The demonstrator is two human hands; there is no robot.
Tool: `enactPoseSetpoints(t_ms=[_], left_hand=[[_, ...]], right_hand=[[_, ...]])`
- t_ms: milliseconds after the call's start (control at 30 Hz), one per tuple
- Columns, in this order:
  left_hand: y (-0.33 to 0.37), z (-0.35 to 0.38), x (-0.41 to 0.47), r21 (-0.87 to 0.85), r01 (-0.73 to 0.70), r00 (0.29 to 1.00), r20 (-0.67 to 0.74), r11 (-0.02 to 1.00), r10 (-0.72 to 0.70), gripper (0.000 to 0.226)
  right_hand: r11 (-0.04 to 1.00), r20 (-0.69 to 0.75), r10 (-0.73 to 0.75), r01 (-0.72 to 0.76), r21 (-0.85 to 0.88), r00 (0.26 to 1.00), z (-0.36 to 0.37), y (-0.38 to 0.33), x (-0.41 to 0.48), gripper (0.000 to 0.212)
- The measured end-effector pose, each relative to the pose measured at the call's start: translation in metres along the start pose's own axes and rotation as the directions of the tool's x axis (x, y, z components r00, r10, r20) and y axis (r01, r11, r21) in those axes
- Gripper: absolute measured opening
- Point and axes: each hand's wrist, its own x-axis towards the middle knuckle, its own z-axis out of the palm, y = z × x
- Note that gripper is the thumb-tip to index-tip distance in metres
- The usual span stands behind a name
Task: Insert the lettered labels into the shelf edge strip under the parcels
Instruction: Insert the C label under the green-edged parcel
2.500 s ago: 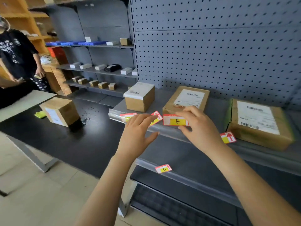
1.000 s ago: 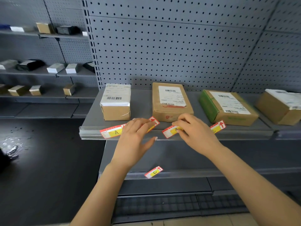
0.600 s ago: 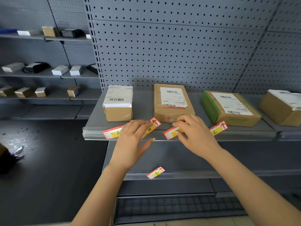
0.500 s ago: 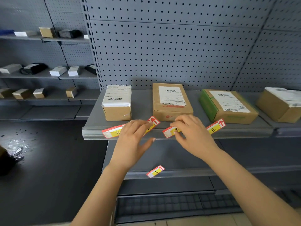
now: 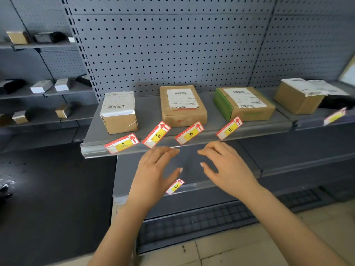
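Left hand (image 5: 153, 177) now off label G (image 5: 158, 135); right hand (image 5: 228, 169) off B (image 5: 190, 133)

Labels counted: six. Four stood in the upper strip (image 5: 96, 151): label A (image 5: 123, 144), label G (image 5: 157, 135), label B (image 5: 190, 133), label E (image 5: 229, 129). One, label C (image 5: 175, 186), was on the lower strip (image 5: 211, 184). The sixth label (image 5: 335, 117), far right, was too blurred to read.

Parcels on the shelf: four, namely white-topped parcel (image 5: 119, 112), brown parcel (image 5: 182, 106), green-sided parcel (image 5: 244, 104), right-hand parcel (image 5: 299, 96).

Hands in view: two, left hand (image 5: 153, 173) and right hand (image 5: 226, 169).

Small boxes (image 5: 41, 86) on the far-left shelves: at least seven; exact number could not be made out.
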Motion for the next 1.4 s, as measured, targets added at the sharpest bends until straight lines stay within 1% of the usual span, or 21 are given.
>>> enactPoseSetpoints(t_ms=[167, 300, 400, 533, 633, 800, 1000, 1067, 1233, 1333, 1400], left_hand=[[0.022, 0.007, -0.008, -0.017, 0.009, 1.0, 0.021, 1.0, -0.009, 0.045], [0.04, 0.013, -0.017, -0.011, 0.028, 0.999, -0.04, 1.0, -0.029, 0.044], [0.056, 0.019, -0.031, -0.002, 0.08, 0.995, -0.063, 0.997, -0.08, 0.044], [0.071, 0.034, -0.054, 0.04, 0.143, 0.989, -0.05, 0.989, -0.141, 0.042], [0.07, 0.051, -0.07, 0.049, 0.232, 0.971, -0.065, 0.972, -0.228, 0.042], [0.042, 0.093, -0.099, 0.098, 0.335, 0.942, -0.049, 0.937, -0.332, 0.041], [-0.017, 0.149, -0.122, 0.169, 0.423, 0.904, -0.015, 0.89, -0.427, 0.045], [-0.037, 0.167, -0.124, 0.178, 0.449, 0.891, -0.01, 0.876, -0.454, 0.048], [-0.071, 0.2, -0.128, 0.183, 0.47, 0.88, -0.026, 0.863, -0.474, 0.05], [-0.082, 0.21, -0.131, 0.173, 0.477, 0.877, -0.022, 0.862, -0.48, 0.052], [-0.088, 0.214, -0.132, 0.166, 0.481, 0.874, -0.017, 0.861, -0.485, 0.051]], right_hand=[[1.0, -0.006, 0.002, -0.002, 0.016, 1.0, -0.005, 0.005, -0.021, 0.031], [0.999, 0.019, -0.041, 0.04, 0.036, 0.999, -0.01, 0.013, -0.034, 0.031], [0.994, 0.053, -0.083, 0.079, 0.073, 0.995, -0.009, 0.022, -0.045, 0.031], [0.982, 0.119, -0.162, 0.148, 0.118, 0.98, 0.003, 0.036, -0.058, 0.033], [0.97, 0.174, -0.216, 0.19, 0.151, 0.961, 0.024, 0.047, -0.062, 0.036], [0.946, 0.28, -0.312, 0.271, 0.176, 0.908, 0.084, 0.066, -0.061, 0.036], [0.938, 0.353, -0.343, 0.303, 0.166, 0.87, 0.17, 0.079, -0.042, 0.037], [0.934, 0.352, -0.356, 0.326, 0.142, 0.866, 0.196, 0.083, -0.03, 0.042], [0.925, 0.286, -0.379, 0.372, 0.08, 0.88, 0.251, 0.088, -0.002, 0.06], [0.905, 0.291, -0.423, 0.415, 0.092, 0.858, 0.275, 0.093, 0.006, 0.062], [0.902, 0.302, -0.431, 0.411, 0.131, 0.85, 0.286, 0.096, 0.01, 0.062]])
